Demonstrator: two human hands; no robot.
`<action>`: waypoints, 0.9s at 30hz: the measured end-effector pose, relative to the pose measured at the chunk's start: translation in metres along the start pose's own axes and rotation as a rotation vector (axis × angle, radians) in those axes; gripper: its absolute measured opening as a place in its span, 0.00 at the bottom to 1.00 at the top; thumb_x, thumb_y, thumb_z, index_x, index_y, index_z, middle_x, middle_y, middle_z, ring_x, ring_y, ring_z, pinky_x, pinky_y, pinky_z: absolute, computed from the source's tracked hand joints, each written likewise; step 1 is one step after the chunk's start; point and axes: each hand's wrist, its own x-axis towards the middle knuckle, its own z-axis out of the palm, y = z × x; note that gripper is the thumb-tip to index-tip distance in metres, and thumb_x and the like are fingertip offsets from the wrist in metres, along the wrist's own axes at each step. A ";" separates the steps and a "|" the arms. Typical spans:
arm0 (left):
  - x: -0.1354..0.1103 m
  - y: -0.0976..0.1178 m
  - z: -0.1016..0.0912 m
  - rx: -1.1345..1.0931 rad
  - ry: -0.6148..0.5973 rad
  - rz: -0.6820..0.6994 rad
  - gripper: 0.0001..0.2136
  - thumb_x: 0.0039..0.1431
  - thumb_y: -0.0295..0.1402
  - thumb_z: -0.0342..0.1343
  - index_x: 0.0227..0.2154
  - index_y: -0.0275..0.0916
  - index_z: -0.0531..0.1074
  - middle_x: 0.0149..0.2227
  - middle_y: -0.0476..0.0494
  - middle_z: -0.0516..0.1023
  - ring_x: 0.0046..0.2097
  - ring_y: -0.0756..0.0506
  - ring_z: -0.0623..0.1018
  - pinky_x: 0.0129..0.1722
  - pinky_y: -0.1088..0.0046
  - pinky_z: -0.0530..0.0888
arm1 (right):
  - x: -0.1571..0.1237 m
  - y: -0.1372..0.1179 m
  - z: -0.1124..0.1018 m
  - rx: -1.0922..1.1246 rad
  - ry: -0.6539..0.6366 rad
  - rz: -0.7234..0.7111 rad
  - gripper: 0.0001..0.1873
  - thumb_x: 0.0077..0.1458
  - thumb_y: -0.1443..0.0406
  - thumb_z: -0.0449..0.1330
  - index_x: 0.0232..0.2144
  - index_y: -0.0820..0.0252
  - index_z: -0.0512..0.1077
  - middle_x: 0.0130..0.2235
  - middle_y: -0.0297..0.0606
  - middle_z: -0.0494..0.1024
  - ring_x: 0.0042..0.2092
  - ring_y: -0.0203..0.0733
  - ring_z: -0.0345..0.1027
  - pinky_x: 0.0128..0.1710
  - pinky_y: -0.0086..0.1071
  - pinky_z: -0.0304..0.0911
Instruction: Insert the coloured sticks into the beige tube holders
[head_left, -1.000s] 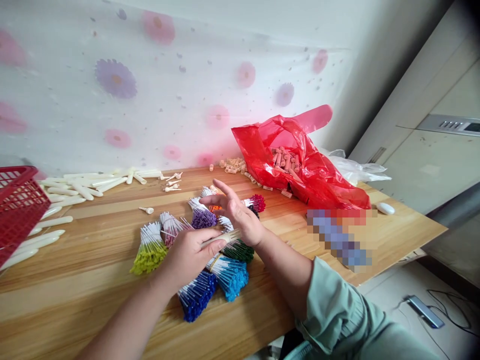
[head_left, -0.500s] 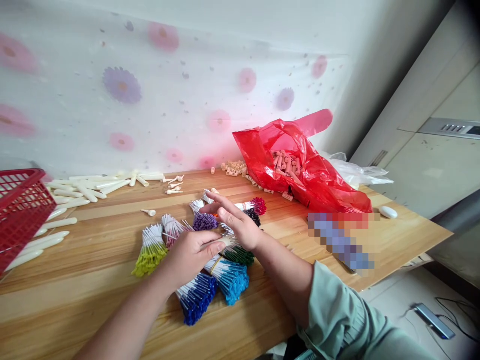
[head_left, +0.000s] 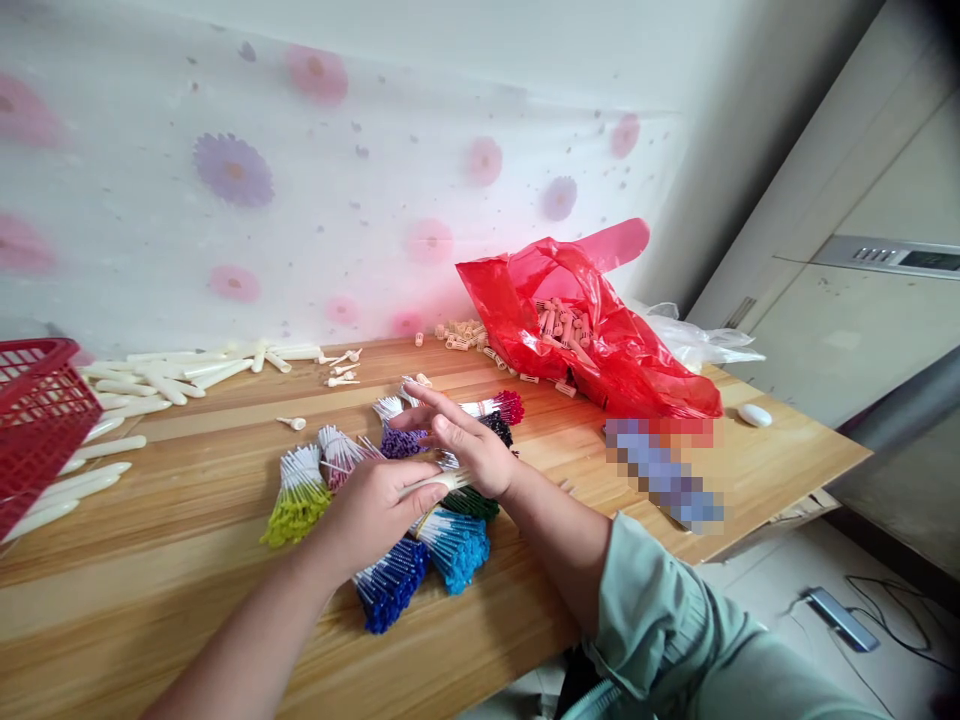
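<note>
Two bare hands met over a fan of brush bundles on the wooden table (head_left: 187,560). Left hand (head_left: 371,510): thumb and curled fingers closed on a slim cream stick (head_left: 439,483), which lay level just above the green-tipped bundle (head_left: 471,503), its far end reaching the heel of the right hand (head_left: 469,450). Right hand: fingers straight and unclosed, gripping nothing; whether the palm pressed the stick's end could not be told. Against the view a second earlier, the right fingers had sunk from a raised spread to a flatter, closer set over the purple-tipped bundle (head_left: 401,440), while the left pinch was unchanged. Judged from this, the stick remained in work between both hands. The dark blue bundle (head_left: 390,590) and light blue bundle (head_left: 457,545) lay below the wrists. A red plastic bag (head_left: 622,365) of small cream pieces stood behind, well apart, with a red basket (head_left: 37,420) at the far left.
</note>
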 end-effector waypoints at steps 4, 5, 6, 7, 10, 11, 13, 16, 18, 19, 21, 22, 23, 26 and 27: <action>0.001 -0.005 -0.002 -0.043 -0.031 -0.010 0.14 0.58 0.40 0.51 0.32 0.37 0.79 0.26 0.47 0.78 0.30 0.47 0.73 0.30 0.75 0.68 | 0.000 -0.001 0.002 -0.055 -0.004 -0.024 0.31 0.60 0.49 0.49 0.61 0.57 0.56 0.49 0.44 0.72 0.54 0.45 0.62 0.55 0.44 0.54; 0.002 -0.005 -0.002 -0.071 -0.040 -0.020 0.15 0.57 0.41 0.51 0.31 0.37 0.79 0.26 0.47 0.77 0.29 0.47 0.73 0.29 0.75 0.68 | 0.001 -0.001 0.002 -0.053 0.005 -0.044 0.31 0.61 0.49 0.48 0.61 0.57 0.56 0.49 0.44 0.72 0.54 0.45 0.62 0.55 0.44 0.54; 0.003 -0.005 -0.002 -0.101 -0.042 -0.032 0.15 0.57 0.42 0.52 0.31 0.36 0.79 0.25 0.48 0.77 0.29 0.47 0.72 0.28 0.76 0.67 | 0.002 0.000 0.002 -0.048 0.020 -0.070 0.31 0.60 0.48 0.48 0.61 0.56 0.56 0.50 0.44 0.72 0.55 0.45 0.62 0.55 0.44 0.53; 0.003 -0.004 -0.001 -0.131 -0.036 -0.044 0.16 0.57 0.42 0.52 0.31 0.35 0.79 0.24 0.48 0.76 0.28 0.48 0.71 0.27 0.76 0.66 | 0.003 0.000 0.002 -0.039 0.043 -0.099 0.31 0.60 0.47 0.47 0.60 0.56 0.55 0.50 0.43 0.71 0.55 0.45 0.62 0.56 0.44 0.53; 0.004 0.004 0.002 -0.202 0.020 -0.085 0.18 0.58 0.44 0.51 0.33 0.34 0.78 0.23 0.50 0.74 0.26 0.49 0.69 0.25 0.77 0.65 | 0.007 -0.005 -0.003 -0.004 0.122 -0.156 0.33 0.59 0.45 0.47 0.60 0.53 0.55 0.52 0.43 0.70 0.55 0.46 0.62 0.55 0.45 0.54; 0.004 0.007 0.004 -0.215 0.034 -0.094 0.18 0.59 0.44 0.50 0.34 0.34 0.77 0.24 0.50 0.74 0.26 0.49 0.69 0.25 0.77 0.65 | 0.007 -0.008 -0.006 0.010 0.143 -0.161 0.33 0.59 0.44 0.46 0.60 0.53 0.55 0.52 0.43 0.70 0.55 0.47 0.62 0.55 0.45 0.54; 0.003 0.012 0.008 -0.234 0.037 -0.089 0.18 0.59 0.44 0.50 0.36 0.35 0.77 0.28 0.48 0.77 0.30 0.47 0.72 0.29 0.76 0.67 | 0.007 -0.018 -0.011 0.013 0.193 -0.180 0.32 0.59 0.44 0.44 0.60 0.53 0.56 0.53 0.43 0.70 0.56 0.47 0.61 0.55 0.46 0.53; 0.000 0.017 0.015 -0.269 -0.018 -0.020 0.17 0.61 0.42 0.48 0.43 0.36 0.74 0.39 0.45 0.79 0.41 0.44 0.75 0.41 0.73 0.69 | 0.003 -0.035 -0.014 -0.102 0.252 -0.238 0.30 0.60 0.47 0.45 0.59 0.53 0.58 0.53 0.42 0.70 0.58 0.46 0.58 0.57 0.46 0.50; -0.002 0.017 0.020 -0.278 -0.047 0.025 0.16 0.63 0.40 0.47 0.46 0.37 0.73 0.41 0.44 0.78 0.44 0.44 0.74 0.45 0.71 0.68 | 0.000 -0.046 -0.009 -0.207 0.219 -0.251 0.28 0.60 0.49 0.47 0.59 0.53 0.58 0.53 0.40 0.70 0.58 0.45 0.58 0.58 0.44 0.50; -0.003 0.017 0.023 -0.273 -0.049 0.038 0.16 0.64 0.40 0.46 0.46 0.38 0.72 0.41 0.45 0.78 0.43 0.44 0.74 0.45 0.71 0.68 | -0.002 -0.051 -0.006 -0.242 0.187 -0.245 0.28 0.61 0.49 0.48 0.59 0.53 0.58 0.52 0.40 0.71 0.58 0.44 0.59 0.58 0.44 0.50; -0.005 0.017 0.028 -0.263 -0.036 0.057 0.16 0.64 0.40 0.45 0.46 0.38 0.72 0.39 0.45 0.78 0.41 0.44 0.74 0.43 0.71 0.68 | -0.003 -0.059 0.001 -0.270 0.128 -0.221 0.29 0.60 0.48 0.47 0.60 0.53 0.56 0.51 0.40 0.72 0.56 0.45 0.61 0.57 0.44 0.52; -0.006 0.017 0.030 -0.262 -0.033 0.068 0.16 0.64 0.40 0.44 0.45 0.39 0.72 0.38 0.46 0.77 0.40 0.45 0.74 0.42 0.72 0.68 | -0.003 -0.062 0.004 -0.267 0.099 -0.207 0.31 0.60 0.47 0.47 0.60 0.53 0.55 0.51 0.40 0.72 0.55 0.45 0.62 0.57 0.45 0.53; -0.007 0.017 0.031 -0.261 -0.034 0.083 0.15 0.65 0.40 0.44 0.43 0.39 0.72 0.36 0.46 0.77 0.38 0.45 0.73 0.40 0.72 0.68 | -0.003 -0.064 0.006 -0.258 0.072 -0.195 0.33 0.59 0.45 0.46 0.61 0.53 0.54 0.51 0.41 0.72 0.55 0.46 0.62 0.57 0.46 0.53; -0.010 0.021 0.032 -0.245 -0.044 0.123 0.14 0.65 0.39 0.42 0.38 0.38 0.71 0.30 0.49 0.73 0.33 0.48 0.70 0.36 0.74 0.66 | -0.001 -0.069 0.010 -0.215 0.013 -0.183 0.38 0.57 0.42 0.46 0.62 0.53 0.51 0.50 0.42 0.73 0.54 0.47 0.63 0.56 0.47 0.54; -0.010 0.023 0.032 -0.243 -0.043 0.128 0.15 0.65 0.39 0.41 0.36 0.38 0.70 0.29 0.49 0.72 0.32 0.48 0.69 0.35 0.74 0.65 | 0.000 -0.070 0.010 -0.193 0.012 -0.186 0.38 0.57 0.42 0.45 0.62 0.53 0.50 0.50 0.42 0.72 0.55 0.47 0.62 0.56 0.48 0.54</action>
